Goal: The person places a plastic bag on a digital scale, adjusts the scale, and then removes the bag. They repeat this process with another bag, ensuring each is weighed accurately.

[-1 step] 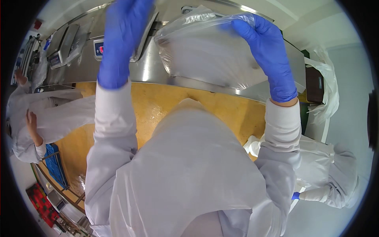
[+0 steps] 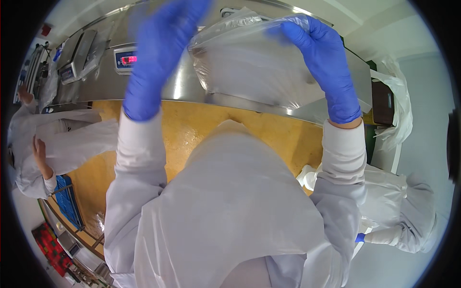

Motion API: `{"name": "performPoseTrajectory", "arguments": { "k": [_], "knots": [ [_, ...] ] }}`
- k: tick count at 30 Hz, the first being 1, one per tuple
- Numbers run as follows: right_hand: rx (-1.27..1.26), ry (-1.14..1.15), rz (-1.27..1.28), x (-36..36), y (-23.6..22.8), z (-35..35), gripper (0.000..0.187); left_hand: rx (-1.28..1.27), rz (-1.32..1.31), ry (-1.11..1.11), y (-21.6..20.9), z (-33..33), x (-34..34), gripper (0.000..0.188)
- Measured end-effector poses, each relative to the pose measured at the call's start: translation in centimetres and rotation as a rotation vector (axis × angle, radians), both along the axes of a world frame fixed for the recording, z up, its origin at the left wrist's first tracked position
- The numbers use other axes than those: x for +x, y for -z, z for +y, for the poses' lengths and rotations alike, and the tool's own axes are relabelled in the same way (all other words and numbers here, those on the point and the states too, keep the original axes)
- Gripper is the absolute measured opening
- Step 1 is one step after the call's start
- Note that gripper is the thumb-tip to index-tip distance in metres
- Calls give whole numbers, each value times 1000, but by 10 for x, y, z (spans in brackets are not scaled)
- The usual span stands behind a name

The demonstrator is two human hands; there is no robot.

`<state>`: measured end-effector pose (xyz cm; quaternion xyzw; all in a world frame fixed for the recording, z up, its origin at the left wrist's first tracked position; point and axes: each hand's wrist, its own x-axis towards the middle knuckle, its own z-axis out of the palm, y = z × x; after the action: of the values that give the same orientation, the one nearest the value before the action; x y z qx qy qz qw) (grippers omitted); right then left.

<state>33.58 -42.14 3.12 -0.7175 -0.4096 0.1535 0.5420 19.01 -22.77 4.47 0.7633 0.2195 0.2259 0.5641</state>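
Note:
A clear plastic bag point(image 2: 254, 67) hangs in front of me above the steel table, its lower corners puckered. My right hand point(image 2: 326, 62), in a blue glove, pinches the bag's upper right edge between thumb and fingers. My left hand point(image 2: 165, 57), also blue-gloved, is raised left of the bag, over a scale point(image 2: 125, 60) with a lit red display. Motion smears its fingers at the top of the picture, so their grip is unclear. The hand hides much of the scale.
The steel table point(image 2: 185, 81) runs across the front. A second scale point(image 2: 77, 55) stands farther left beside plastic film. One person in white point(image 2: 67, 139) stands at the left, another point(image 2: 384, 197) at the right. A blue crate point(image 2: 68, 201) is at lower left.
My left hand has moved a little to the right, toward the bag, and more of the scale's red display shows. The right hand and the bag have hardly moved.

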Motion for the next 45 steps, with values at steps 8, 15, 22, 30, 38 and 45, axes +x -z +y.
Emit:
{"name": "performPoseTrajectory", "arguments": {
  "k": [8, 15, 22, 30, 38, 45],
  "knots": [
    [-75, 295, -229, 8, -11, 0, 23, 634, 247, 314, 32, -32, 14, 43],
    [176, 470, -211, -42, -1, -52, 33, 464, 203, 277, 15, -42, 21, 42],
    [-213, 298, -334, -32, 35, -37, 40, 135, 53, 340, 19, -38, 27, 22],
    [-243, 156, -200, -1, 30, -26, 27, 165, -162, 311, 17, -46, 52, 25],
    [59, -6, -511, 18, 28, -23, 15, 74, -48, 528, 27, -36, 91, 29],
    [70, -39, -326, 24, 37, -26, 14, 1000, -145, 386, 39, -33, 91, 29]
  ]
}}
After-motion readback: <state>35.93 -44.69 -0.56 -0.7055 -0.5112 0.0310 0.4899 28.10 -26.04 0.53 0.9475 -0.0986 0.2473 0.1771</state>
